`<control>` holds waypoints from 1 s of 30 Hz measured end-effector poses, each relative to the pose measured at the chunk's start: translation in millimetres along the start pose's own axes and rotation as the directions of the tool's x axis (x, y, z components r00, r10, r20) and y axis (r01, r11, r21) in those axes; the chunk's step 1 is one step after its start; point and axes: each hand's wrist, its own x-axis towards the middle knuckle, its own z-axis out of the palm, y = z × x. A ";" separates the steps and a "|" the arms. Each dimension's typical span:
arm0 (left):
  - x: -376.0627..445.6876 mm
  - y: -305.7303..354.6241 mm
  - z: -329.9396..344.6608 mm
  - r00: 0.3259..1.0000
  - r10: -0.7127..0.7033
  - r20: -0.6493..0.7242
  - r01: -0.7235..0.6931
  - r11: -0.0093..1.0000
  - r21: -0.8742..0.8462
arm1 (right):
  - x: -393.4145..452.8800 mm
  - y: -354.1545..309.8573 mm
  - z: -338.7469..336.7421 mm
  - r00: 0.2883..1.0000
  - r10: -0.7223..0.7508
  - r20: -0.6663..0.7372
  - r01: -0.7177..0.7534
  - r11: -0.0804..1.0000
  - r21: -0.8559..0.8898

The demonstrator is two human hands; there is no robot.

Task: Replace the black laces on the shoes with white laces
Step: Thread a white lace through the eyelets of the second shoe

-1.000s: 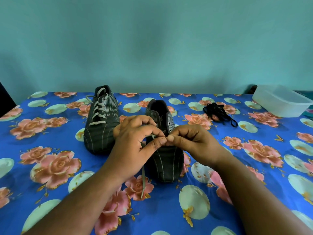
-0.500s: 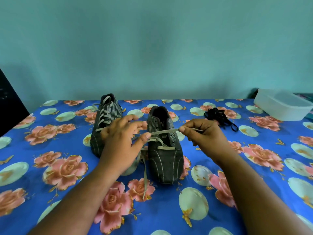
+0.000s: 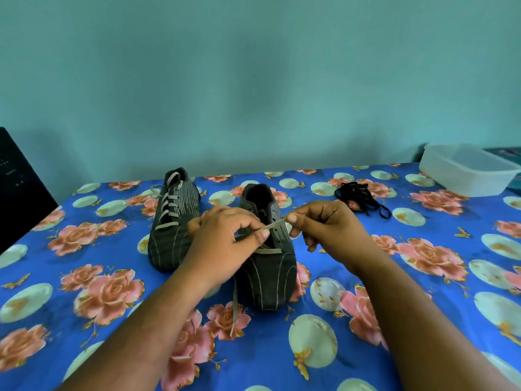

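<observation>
White lace [image 3: 275, 223] runs taut between both hands above the nearer shoe [image 3: 267, 266], which sits mid-table beside the fully laced shoe [image 3: 173, 221]. Left hand [image 3: 225, 235] pinches it low; right hand [image 3: 324, 224] pinches the tip. Only the lowest eyelets look threaded, though the hands hide part of that. Next, the tip must be fed through the next eyelet. Two shoes, one heap of black laces [image 3: 361, 197], one plastic tub [image 3: 465, 170] on the floral cloth [image 3: 84, 292].

Upper right: white plastic tub [image 3: 468, 172] on floral blue tablecloth [image 3: 84, 292]. Left edge: dark object [image 3: 19, 187]. Behind: teal wall [image 3: 253, 80].
</observation>
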 end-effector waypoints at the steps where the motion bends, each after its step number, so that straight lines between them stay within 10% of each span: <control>1: 1.6 0.4 -1.1 1.000 0.004 0.025 -0.004 1.000 0.003 | 0.6 1.4 -1.6 1.000 0.007 0.008 -0.007 1.000 -0.007; 9: 5.8 18.4 7.5 0.975 0.222 -0.022 -0.217 0.967 0.132 | 1.7 9.8 4.6 1.000 0.006 0.026 -0.006 1.000 0.003; 26: -6.6 -0.6 17.1 0.983 -0.002 -0.183 0.012 0.998 0.056 | 5.9 27.1 21.5 0.997 -0.077 0.014 0.076 0.928 -0.364; 30: -7.3 -2.7 23.2 0.989 -0.021 -0.147 0.035 0.996 0.088 | 8.1 34.7 34.4 0.987 0.109 -0.116 -0.145 0.918 -0.369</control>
